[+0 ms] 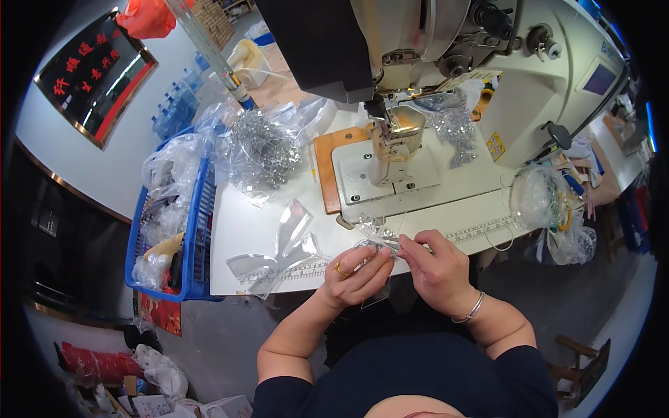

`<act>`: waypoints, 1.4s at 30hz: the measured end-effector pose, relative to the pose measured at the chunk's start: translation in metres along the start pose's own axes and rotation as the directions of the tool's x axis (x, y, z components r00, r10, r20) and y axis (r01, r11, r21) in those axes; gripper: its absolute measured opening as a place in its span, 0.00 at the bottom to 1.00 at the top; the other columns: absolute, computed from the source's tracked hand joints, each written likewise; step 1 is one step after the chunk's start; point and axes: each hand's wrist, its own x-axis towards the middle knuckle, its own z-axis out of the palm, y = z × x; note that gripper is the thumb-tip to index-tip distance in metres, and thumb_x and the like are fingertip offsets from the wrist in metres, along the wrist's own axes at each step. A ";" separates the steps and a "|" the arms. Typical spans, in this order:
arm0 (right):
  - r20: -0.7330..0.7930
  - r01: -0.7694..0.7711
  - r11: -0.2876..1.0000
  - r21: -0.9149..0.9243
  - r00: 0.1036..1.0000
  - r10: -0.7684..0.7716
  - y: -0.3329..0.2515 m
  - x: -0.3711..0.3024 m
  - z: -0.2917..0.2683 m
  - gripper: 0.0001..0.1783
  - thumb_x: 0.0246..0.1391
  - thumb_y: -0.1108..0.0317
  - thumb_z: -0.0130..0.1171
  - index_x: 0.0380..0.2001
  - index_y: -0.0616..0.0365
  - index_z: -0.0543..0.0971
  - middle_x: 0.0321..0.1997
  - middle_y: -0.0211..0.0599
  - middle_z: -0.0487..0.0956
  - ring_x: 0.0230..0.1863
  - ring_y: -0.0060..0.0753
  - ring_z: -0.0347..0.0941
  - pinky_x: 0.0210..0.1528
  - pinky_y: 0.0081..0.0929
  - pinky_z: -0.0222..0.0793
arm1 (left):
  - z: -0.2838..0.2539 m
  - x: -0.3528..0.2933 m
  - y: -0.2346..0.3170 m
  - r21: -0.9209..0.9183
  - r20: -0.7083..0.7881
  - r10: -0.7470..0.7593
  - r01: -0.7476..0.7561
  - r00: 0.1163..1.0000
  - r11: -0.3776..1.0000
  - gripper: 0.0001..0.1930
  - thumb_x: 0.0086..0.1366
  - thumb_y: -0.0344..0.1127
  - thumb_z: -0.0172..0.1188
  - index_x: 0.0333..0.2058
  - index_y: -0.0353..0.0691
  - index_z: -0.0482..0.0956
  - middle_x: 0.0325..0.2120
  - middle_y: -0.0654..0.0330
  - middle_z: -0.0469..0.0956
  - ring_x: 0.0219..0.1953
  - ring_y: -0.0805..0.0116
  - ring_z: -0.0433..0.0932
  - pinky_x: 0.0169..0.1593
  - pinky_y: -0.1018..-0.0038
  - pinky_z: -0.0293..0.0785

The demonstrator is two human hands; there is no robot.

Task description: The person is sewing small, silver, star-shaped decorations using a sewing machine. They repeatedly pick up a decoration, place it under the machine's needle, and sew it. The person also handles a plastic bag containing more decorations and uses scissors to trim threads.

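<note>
Piece [376, 228], silvery, pinched by left fingers [368, 273] and right fingers [412, 253]; judged light, slippery, soft; best held by edges beside fingers.

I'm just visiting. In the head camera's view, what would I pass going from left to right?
Blue basket → heap of silvery glittering material → left hand → right hand → sewing machine's small screen.

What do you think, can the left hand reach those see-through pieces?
Probably yes: the see-through pieces lie left of the left hand, with nothing visibly blocking them, but that hand may first need to release the shiny silver material.
</note>
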 end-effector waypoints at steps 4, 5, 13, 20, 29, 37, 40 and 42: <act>-0.032 0.032 0.999 -0.009 0.999 -0.032 0.002 0.000 0.007 0.13 0.42 0.71 0.62 0.35 0.55 0.78 0.27 0.29 0.71 0.24 0.28 0.70 0.22 0.23 0.67 | 0.000 -0.001 -0.002 0.012 -0.005 0.002 -0.002 1.000 1.000 0.08 0.45 0.27 0.62 0.27 0.45 0.80 0.35 0.67 0.79 0.37 0.71 0.74 0.34 0.80 0.72; -0.033 0.041 0.999 -0.009 0.999 -0.041 0.002 0.000 0.008 0.13 0.42 0.71 0.62 0.35 0.55 0.78 0.27 0.29 0.71 0.23 0.28 0.70 0.22 0.23 0.67 | 0.000 -0.001 -0.001 0.007 -0.005 0.001 -0.001 1.000 1.000 0.08 0.45 0.27 0.62 0.27 0.45 0.80 0.35 0.66 0.79 0.37 0.71 0.74 0.34 0.80 0.72; -0.015 0.017 1.000 0.023 1.000 -0.016 0.006 0.000 0.012 0.12 0.43 0.71 0.62 0.34 0.55 0.77 0.27 0.30 0.71 0.22 0.30 0.71 0.21 0.24 0.67 | 0.003 -0.003 0.000 -0.016 0.011 -0.019 0.019 1.000 1.000 0.07 0.45 0.27 0.61 0.27 0.43 0.80 0.34 0.64 0.79 0.36 0.69 0.74 0.34 0.78 0.74; 0.011 -0.009 1.000 0.003 1.000 0.009 0.007 0.000 0.005 0.11 0.44 0.69 0.62 0.34 0.55 0.77 0.27 0.30 0.71 0.22 0.30 0.71 0.22 0.24 0.68 | 0.005 0.000 0.000 -0.008 0.025 -0.006 0.006 1.000 1.000 0.07 0.45 0.26 0.60 0.26 0.42 0.79 0.34 0.64 0.79 0.36 0.69 0.74 0.33 0.78 0.74; 0.128 -0.047 0.996 0.077 0.991 0.037 0.013 0.006 -0.001 0.09 0.44 0.68 0.62 0.32 0.53 0.78 0.28 0.30 0.72 0.21 0.34 0.72 0.21 0.27 0.68 | 0.006 -0.004 -0.005 -0.062 0.026 0.090 -0.088 0.996 0.994 0.10 0.43 0.27 0.65 0.27 0.43 0.80 0.34 0.65 0.79 0.35 0.68 0.73 0.32 0.78 0.72; 0.096 -0.044 0.972 0.231 0.995 0.022 0.026 0.005 0.009 0.09 0.43 0.71 0.64 0.31 0.55 0.79 0.27 0.33 0.74 0.21 0.32 0.72 0.22 0.24 0.67 | 0.006 -0.006 -0.003 -0.126 0.021 0.019 -0.016 1.000 0.992 0.07 0.45 0.26 0.63 0.26 0.42 0.79 0.34 0.64 0.79 0.36 0.67 0.74 0.35 0.76 0.75; 0.055 -0.086 0.933 0.350 0.996 0.071 0.032 0.002 0.009 0.09 0.45 0.72 0.62 0.33 0.54 0.79 0.28 0.32 0.74 0.21 0.32 0.71 0.22 0.23 0.67 | 0.004 -0.007 -0.003 -0.174 0.045 -0.066 0.073 0.997 0.982 0.10 0.43 0.23 0.64 0.27 0.41 0.79 0.34 0.62 0.79 0.36 0.65 0.74 0.36 0.75 0.73; 0.018 -0.150 0.915 0.376 0.988 0.154 0.035 0.002 0.004 0.09 0.46 0.73 0.61 0.34 0.55 0.79 0.29 0.34 0.73 0.20 0.31 0.70 0.22 0.22 0.66 | 0.005 -0.008 -0.004 -0.262 0.084 -0.199 0.214 0.976 0.941 0.11 0.43 0.20 0.64 0.28 0.41 0.78 0.33 0.60 0.79 0.38 0.63 0.75 0.38 0.74 0.74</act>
